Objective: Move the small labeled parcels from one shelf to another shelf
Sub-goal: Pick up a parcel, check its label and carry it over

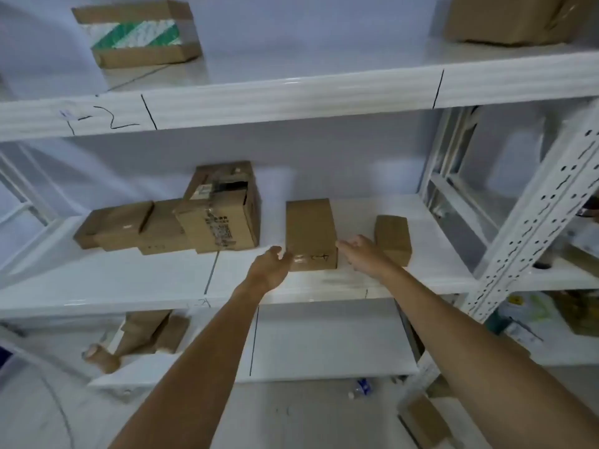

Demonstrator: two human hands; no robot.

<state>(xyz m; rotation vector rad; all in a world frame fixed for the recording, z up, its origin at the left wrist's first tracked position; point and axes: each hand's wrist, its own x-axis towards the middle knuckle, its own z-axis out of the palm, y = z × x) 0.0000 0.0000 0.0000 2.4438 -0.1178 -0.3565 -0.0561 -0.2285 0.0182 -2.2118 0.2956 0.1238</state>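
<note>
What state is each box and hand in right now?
Middle box: closed, flat on middle shelf, between both hands.
Left hand: open, at its left edge.
Right hand: open, at its right edge.
Small box: closed, untouched.
Striped box: taped shut, top shelf.

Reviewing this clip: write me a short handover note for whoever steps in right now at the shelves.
Left hand: open, at the near left corner of the middle box, no grip closed yet.
Right hand: open, at the box's near right corner, between it and the small box.
Both boxes sit on the middle shelf; a cluster of boxes lies to the left.
Done: cannot tell.
Left: close both hands on the middle box, lift it, carry it to the other shelf, then the rest.
</note>
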